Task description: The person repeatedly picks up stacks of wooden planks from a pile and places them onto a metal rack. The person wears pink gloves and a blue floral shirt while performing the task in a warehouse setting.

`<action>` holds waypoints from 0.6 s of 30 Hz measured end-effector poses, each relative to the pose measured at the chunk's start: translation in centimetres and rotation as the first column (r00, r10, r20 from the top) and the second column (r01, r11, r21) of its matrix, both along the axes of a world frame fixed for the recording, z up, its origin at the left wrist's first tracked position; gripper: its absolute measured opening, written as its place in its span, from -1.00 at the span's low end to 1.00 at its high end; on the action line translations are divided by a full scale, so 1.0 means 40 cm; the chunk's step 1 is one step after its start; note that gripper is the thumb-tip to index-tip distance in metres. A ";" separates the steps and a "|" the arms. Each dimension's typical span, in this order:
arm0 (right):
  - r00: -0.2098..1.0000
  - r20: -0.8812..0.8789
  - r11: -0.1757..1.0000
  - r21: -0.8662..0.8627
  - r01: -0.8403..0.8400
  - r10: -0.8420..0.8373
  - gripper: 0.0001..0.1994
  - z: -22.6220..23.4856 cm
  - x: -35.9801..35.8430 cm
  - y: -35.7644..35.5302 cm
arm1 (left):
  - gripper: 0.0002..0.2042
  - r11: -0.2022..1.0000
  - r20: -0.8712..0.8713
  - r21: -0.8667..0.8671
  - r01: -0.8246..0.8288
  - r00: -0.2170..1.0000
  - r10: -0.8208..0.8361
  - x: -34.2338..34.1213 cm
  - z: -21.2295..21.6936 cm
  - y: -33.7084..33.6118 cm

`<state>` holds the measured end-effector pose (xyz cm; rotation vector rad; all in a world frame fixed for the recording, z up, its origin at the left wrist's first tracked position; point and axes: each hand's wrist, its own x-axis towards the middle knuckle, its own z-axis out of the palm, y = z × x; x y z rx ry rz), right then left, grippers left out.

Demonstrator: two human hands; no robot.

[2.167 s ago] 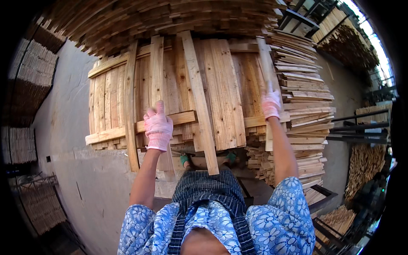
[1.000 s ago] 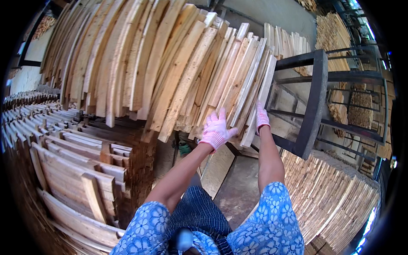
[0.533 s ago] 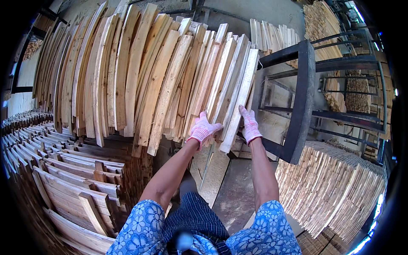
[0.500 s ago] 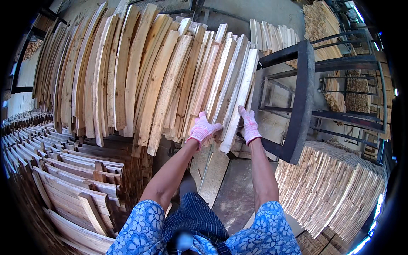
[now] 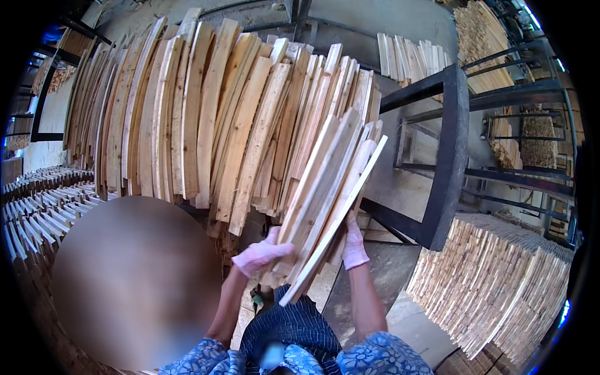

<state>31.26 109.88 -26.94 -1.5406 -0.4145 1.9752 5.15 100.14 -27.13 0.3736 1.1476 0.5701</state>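
Between my two gloved hands is a bundle of several pale wooden slats [image 5: 322, 190], tilted with its near end close to my body. My left hand [image 5: 261, 253], in a pink-white glove, closes on the bundle's left side near the lower end. On the right side, my right hand [image 5: 355, 242] grips the bundle's edge, its fingers partly hidden behind the wood. The bundle's far end overlaps a long row of rough wooden slats [image 5: 206, 119], which stand side by side just beyond my hands.
A black metal frame [image 5: 456, 156] stands right of the row. At the lower right is a tall stack of slats [image 5: 494, 281]; a smaller group of slats [image 5: 412, 57] lies farther back. Slatted wood [image 5: 44, 209] fills the left, partly hidden by a round blurred patch.
Both hands have pulled the slats from the row's right end toward my body, and the bundle now sits apart at an angle. The blurred patch has appeared at the lower left.
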 end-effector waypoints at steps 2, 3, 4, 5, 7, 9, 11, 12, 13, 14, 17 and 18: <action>0.978 0.207 0.999 0.033 -0.029 0.022 -0.21 -0.013 -0.026 0.028 | 0.20 0.999 -0.005 0.010 0.031 0.999 -0.031 0.030 -0.038 0.003; 0.972 0.219 0.989 0.108 -0.106 0.080 -0.20 -0.006 -0.031 0.048 | 0.23 1.000 0.005 -0.024 0.006 1.000 -0.006 0.043 -0.038 0.016; 0.975 0.208 0.986 0.132 -0.105 0.077 -0.20 0.011 -0.031 0.051 | 0.24 1.000 -0.027 0.011 0.013 1.000 -0.013 0.062 -0.051 0.006; 0.978 0.196 0.982 0.155 -0.106 0.075 -0.20 0.032 -0.028 0.048 | 0.25 0.999 -0.060 0.047 0.019 0.998 -0.016 0.079 -0.053 0.001; 0.972 0.218 0.988 0.100 -0.114 0.090 -0.19 0.104 -0.027 0.033 | 0.20 0.993 -0.301 0.024 0.117 0.948 -0.104 0.090 0.101 0.012; 0.983 0.159 0.988 0.115 -0.107 0.088 -0.19 0.122 -0.008 -0.015 | 0.16 0.992 -0.122 0.118 -0.047 0.991 0.061 0.106 0.151 -0.048; 0.977 0.165 0.972 0.172 -0.161 0.133 -0.16 0.139 -0.006 -0.062 | 0.13 0.999 -0.273 0.049 0.021 0.962 -0.007 0.085 0.243 -0.094; 0.979 0.127 0.969 0.168 -0.179 0.159 -0.21 0.210 -0.041 -0.070 | 0.14 0.999 -0.278 0.049 -0.012 0.960 0.025 0.070 0.298 -0.111; 0.977 0.128 0.960 0.202 -0.193 0.170 -0.28 0.209 -0.059 -0.076 | 0.14 0.998 -0.283 0.047 -0.045 0.957 0.057 0.057 0.341 -0.130; 0.976 0.135 0.949 0.243 -0.202 0.173 -0.35 0.209 -0.071 -0.078 | 0.17 0.997 -0.305 0.067 -0.049 0.950 0.067 0.042 0.373 -0.141; 0.970 0.124 0.890 0.387 -0.241 0.209 -0.36 0.166 -0.097 -0.044 | 0.17 0.975 -0.299 0.151 -0.161 0.933 0.200 -0.003 0.480 -0.150; 0.955 0.135 0.846 0.442 -0.298 0.266 -0.38 0.224 -0.139 -0.021 | 0.18 0.958 -0.333 0.209 -0.198 0.906 0.260 -0.021 0.499 -0.160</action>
